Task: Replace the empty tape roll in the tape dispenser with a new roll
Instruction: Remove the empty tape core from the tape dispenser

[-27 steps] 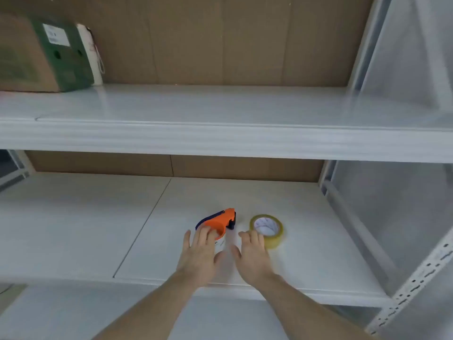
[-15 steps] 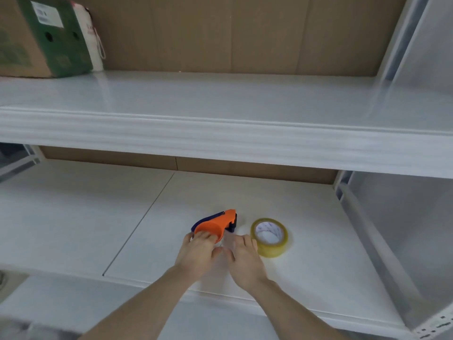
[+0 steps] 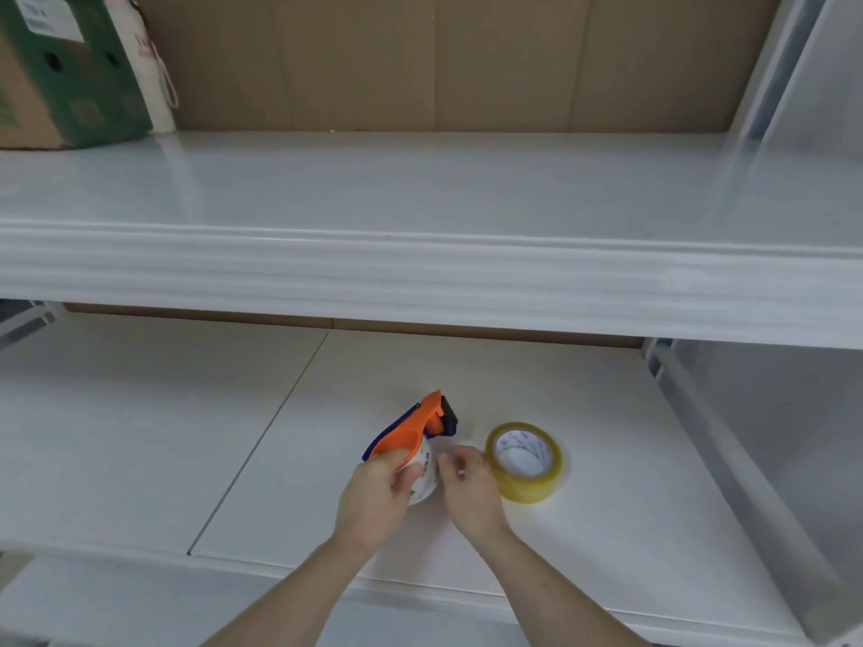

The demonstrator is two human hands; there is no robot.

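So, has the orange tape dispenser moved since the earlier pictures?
Yes. The tape dispenser is now tilted up in the left hand; its gap to the new tape roll looks unchanged.

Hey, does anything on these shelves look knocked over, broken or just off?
Nothing stands out. The new tape roll lies flat on the lower shelf, the left hand grips the orange dispenser with its white empty roll, and the cardboard box sits squarely on the upper shelf.
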